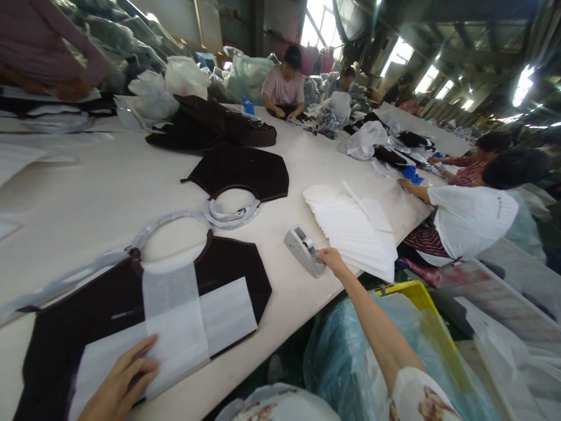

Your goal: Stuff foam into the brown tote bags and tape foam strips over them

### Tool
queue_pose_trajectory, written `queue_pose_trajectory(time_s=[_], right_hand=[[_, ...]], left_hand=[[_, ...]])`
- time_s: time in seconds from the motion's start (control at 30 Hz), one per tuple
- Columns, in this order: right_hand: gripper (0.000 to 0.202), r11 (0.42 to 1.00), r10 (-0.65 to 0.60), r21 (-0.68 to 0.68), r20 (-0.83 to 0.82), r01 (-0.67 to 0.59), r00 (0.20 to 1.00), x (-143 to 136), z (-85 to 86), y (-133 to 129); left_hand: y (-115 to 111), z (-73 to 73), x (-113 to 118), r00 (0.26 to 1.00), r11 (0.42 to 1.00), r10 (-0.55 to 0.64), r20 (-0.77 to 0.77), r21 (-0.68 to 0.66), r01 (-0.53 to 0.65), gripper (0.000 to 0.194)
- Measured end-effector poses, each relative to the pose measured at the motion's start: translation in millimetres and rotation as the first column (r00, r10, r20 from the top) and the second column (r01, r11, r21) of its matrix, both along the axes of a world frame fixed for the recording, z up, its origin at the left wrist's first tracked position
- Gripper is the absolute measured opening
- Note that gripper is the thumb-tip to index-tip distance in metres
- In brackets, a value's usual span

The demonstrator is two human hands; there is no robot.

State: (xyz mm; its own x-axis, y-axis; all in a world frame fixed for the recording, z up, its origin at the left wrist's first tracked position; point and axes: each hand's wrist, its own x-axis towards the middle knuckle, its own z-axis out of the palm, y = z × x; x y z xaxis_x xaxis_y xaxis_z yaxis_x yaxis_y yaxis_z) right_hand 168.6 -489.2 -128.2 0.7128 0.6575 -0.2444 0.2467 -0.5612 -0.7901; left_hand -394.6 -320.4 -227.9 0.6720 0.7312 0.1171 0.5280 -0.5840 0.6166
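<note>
My left hand [129,374] lies on white sheets at the lower left, fingers partly apart and holding nothing. Under it, a thin translucent sheet [175,310] overlaps a white sheet [230,313] across a dark brown bag-like piece [48,351]. That piece has a ring-shaped handle [169,217] wrapped in pale plastic. My right hand [332,260] reaches the near end of a grey tape dispenser [302,251], its fingers pinched together at the front. Whatever is between those fingertips is too small to make out.
A fanned stack of white sheets [350,228] lies right of the dispenser. Another dark piece [245,169] and a dark heap [210,123] lie farther back. A yellow crate [421,289] with plastic stands below the table edge. Several people work around the table, one in a white shirt [473,216].
</note>
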Motion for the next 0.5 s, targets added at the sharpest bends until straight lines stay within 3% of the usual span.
queue_pose_trajectory(time_s=[0.17,0.3,0.4,0.5], right_hand=[[0.020,0.994,-0.003,0.112,-0.034,0.007,0.999,3,10.8,-7],[0.023,0.983,-0.029,0.179,-0.041,0.036,0.999,2,20.9,-42],[0.029,0.986,-0.059,0.149,-0.099,0.073,0.993,-3,20.8,-73],[0.031,0.993,-0.083,0.067,-0.181,0.096,0.980,-9,12.5,-84]], left_hand=[[4,6.3,3,1.000,0.998,-0.013,-0.026,0.056,0.015,0.026],[8,6.6,0,0.995,0.997,-0.041,-0.091,0.054,0.046,0.027],[10,6.0,-3,0.993,0.996,-0.056,-0.105,0.060,0.063,0.029],[12,9.0,-3,0.990,0.993,-0.082,-0.115,0.075,0.090,0.032]])
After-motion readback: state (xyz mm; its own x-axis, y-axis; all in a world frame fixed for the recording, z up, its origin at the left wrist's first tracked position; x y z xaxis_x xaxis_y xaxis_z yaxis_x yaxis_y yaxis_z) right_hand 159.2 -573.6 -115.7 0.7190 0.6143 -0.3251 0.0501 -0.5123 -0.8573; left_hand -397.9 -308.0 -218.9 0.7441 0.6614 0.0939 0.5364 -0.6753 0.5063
